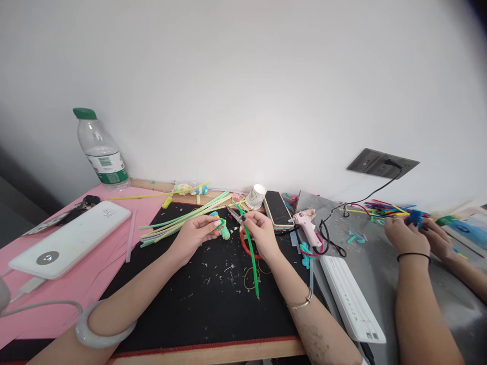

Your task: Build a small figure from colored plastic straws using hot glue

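Note:
Over the black mat point(171, 314), my left hand point(196, 234) pinches a small light-green and blue fuzzy piece point(224, 230) that looks made of pipe cleaners. To its right, my right hand point(262, 233) has its fingers closed on a long green pipe cleaner point(254, 268), one end of which hangs toward the mat. Red-handled scissors point(246, 247) are at my right fingers, blades pointing up and left; whether the hand also grips them I cannot tell. Behind my left hand lies a bundle of pale green and yellow pipe cleaners point(167, 225).
A paper cup point(255, 196), a phone point(277, 209) and a pink glue gun point(306, 227) with a black cord stand behind. White power banks point(72, 238) lie on both sides. A bottle point(102, 152) stands back left. At right, another person's hands point(409, 235) hold something blue.

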The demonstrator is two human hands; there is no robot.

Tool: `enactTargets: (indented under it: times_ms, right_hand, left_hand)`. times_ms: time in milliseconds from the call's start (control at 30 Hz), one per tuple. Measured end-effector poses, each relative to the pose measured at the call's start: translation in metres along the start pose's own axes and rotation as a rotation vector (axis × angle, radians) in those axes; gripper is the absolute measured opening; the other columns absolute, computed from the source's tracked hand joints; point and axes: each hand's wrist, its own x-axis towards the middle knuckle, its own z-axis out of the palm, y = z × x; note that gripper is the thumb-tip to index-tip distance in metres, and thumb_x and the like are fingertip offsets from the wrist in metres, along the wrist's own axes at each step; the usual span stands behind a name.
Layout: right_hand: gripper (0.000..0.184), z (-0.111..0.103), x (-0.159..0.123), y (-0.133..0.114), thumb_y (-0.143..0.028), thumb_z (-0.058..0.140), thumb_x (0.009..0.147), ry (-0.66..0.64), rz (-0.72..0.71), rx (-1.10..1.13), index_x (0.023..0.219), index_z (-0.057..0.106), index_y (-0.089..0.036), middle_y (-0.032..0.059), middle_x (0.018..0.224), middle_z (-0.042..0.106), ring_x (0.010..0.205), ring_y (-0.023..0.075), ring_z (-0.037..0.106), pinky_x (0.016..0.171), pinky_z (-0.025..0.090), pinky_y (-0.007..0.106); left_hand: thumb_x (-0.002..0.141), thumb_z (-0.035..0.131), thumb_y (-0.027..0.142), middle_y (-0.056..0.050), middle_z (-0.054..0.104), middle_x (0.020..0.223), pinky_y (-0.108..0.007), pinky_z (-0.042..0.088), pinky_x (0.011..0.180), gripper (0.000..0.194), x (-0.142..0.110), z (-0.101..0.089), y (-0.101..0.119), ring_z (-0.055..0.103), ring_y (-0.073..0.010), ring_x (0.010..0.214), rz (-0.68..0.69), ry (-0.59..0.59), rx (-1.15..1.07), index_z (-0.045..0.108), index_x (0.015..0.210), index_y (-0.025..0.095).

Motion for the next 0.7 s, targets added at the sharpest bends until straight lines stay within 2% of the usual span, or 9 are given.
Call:
enactTargets:
  times_ms: [67, 167, 267, 333, 433, 500, 567, 633, 700]
  right_hand:
    - [0.022, -0.007, 0.004, 0.003, -0.038, 0.063, 0.076, 0.108, -0.016, -0.103, 0.08, 0.06, -0.017, -0.0009, 0.059, 0.06, 0.045, 0.0094, 0.043, 0.044, 0.033, 0.023]
    - [0.021, -0.015, 0.008, 0.006, -0.034, 0.056, 0.08, 0.16, -0.039, -0.356, 0.085, 0.064, -0.016, 0.0006, 0.06, 0.058, 0.048, 0.013, 0.047, 0.047, 0.038, 0.026]
    - [0.022, -0.021, 0.009, 0.002, -0.03, 0.05, 0.084, 0.201, -0.223, -0.65, 0.092, 0.066, -0.017, 0.0065, 0.079, 0.064, 0.064, 0.0172, 0.056, 0.063, 0.045, 0.03]
    - [0.023, -0.029, 0.01, -0.004, -0.026, 0.047, 0.085, 0.271, -0.355, -0.832, 0.095, 0.065, -0.016, 0.009, 0.087, 0.063, 0.074, 0.0188, 0.057, 0.072, 0.045, 0.032]
    - [0.024, -0.05, 0.011, -0.014, -0.019, 0.046, 0.081, 0.446, -0.402, -1.025, 0.098, 0.062, -0.013, 0.0107, 0.086, 0.06, 0.083, 0.0224, 0.056, 0.079, 0.044, 0.035]
    - [0.032, -0.069, 0.01, -0.018, -0.014, 0.046, 0.075, 0.587, -0.376, -1.11, 0.104, 0.058, -0.011, 0.0146, 0.099, 0.06, 0.095, 0.0258, 0.054, 0.086, 0.042, 0.038]
    - [0.041, -0.088, 0.008, -0.02, -0.012, 0.048, 0.07, 0.711, -0.272, -1.223, 0.11, 0.056, -0.009, 0.0179, 0.109, 0.058, 0.107, 0.0305, 0.05, 0.093, 0.038, 0.043]
    - [0.047, -0.104, 0.003, -0.02, -0.015, 0.051, 0.07, 0.81, -0.061, -1.324, 0.116, 0.052, -0.006, 0.0232, 0.116, 0.055, 0.11, 0.0354, 0.049, 0.09, 0.038, 0.045]
    - [0.049, -0.117, -0.001, -0.02, -0.017, 0.054, 0.071, 0.83, 0.156, -1.396, 0.117, 0.052, -0.003, 0.0274, 0.117, 0.053, 0.11, 0.0388, 0.05, 0.086, 0.041, 0.045]
  left_hand:
    - [0.066, 0.08, 0.038, -0.005, 0.073, 0.084, -0.032, 0.053, 0.081, 0.032, 0.001, -0.002, -0.001, 0.068, -0.0162, 0.076, -0.007, 0.025, 0.014, 0.072, 0.09, 0.018]
    - [0.067, 0.079, 0.036, -0.007, 0.074, 0.097, -0.033, 0.051, 0.09, 0.033, 0.002, -0.004, -0.002, 0.069, -0.0203, 0.094, -0.016, 0.019, 0.014, 0.073, 0.095, 0.02]
    - [0.069, 0.077, 0.037, -0.007, 0.074, 0.104, -0.032, 0.05, 0.092, 0.034, 0.001, -0.004, -0.001, 0.067, -0.0214, 0.103, -0.019, 0.006, 0.02, 0.072, 0.099, 0.021]
    - [0.069, 0.077, 0.038, -0.007, 0.074, 0.101, -0.032, 0.051, 0.089, 0.035, 0.0, -0.003, 0.0, 0.068, -0.0212, 0.099, -0.021, 0.023, 0.042, 0.072, 0.098, 0.021]
    - [0.067, 0.078, 0.041, -0.006, 0.075, 0.087, -0.03, 0.053, 0.079, 0.034, -0.001, -0.001, 0.002, 0.07, -0.0188, 0.082, 0.001, 0.058, 0.081, 0.072, 0.092, 0.02]
    - [0.066, 0.078, 0.043, -0.004, 0.073, 0.075, -0.029, 0.052, 0.071, 0.033, -0.001, 0.0, 0.003, 0.067, -0.0162, 0.07, 0.03, 0.066, 0.096, 0.072, 0.087, 0.019]
    - [0.066, 0.078, 0.043, -0.002, 0.07, 0.067, -0.027, 0.05, 0.066, 0.031, -0.001, 0.002, 0.003, 0.064, -0.0144, 0.063, 0.063, 0.067, 0.103, 0.072, 0.083, 0.018]
    - [0.066, 0.078, 0.042, -0.001, 0.067, 0.063, -0.027, 0.049, 0.064, 0.029, -0.001, 0.002, 0.002, 0.061, -0.0138, 0.06, 0.089, 0.072, 0.11, 0.073, 0.08, 0.018]
    - [0.066, 0.078, 0.042, -0.001, 0.067, 0.063, -0.027, 0.049, 0.065, 0.028, -0.001, 0.002, 0.001, 0.061, -0.0141, 0.061, 0.104, 0.079, 0.111, 0.074, 0.081, 0.018]
